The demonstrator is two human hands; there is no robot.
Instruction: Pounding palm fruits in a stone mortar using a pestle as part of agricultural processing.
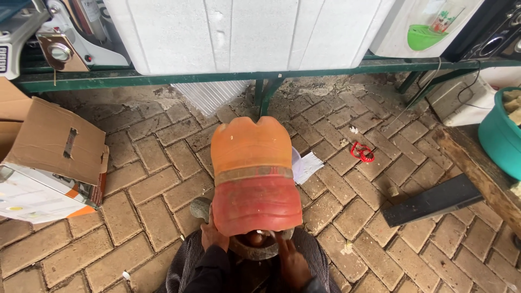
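A big orange and red plastic bottle piece (253, 173), cut open, stands upside down over a dark stone mortar (255, 249) held between my knees. My left hand (213, 236) grips the mortar's left rim just under the plastic. My right hand (290, 260) rests by the right side of the mortar with fingers pointing toward its opening; whether it holds anything is hidden by the plastic. Something reddish-brown shows inside the mortar.
An opened cardboard box (51, 157) lies on the brick paving at left. A green metal bench (217, 78) carries a white foam box (244, 32). A black board (431, 199), a wooden plank (477, 173), a teal bucket (502, 138), red scissors (362, 152) and crumpled paper (306, 165) lie at right.
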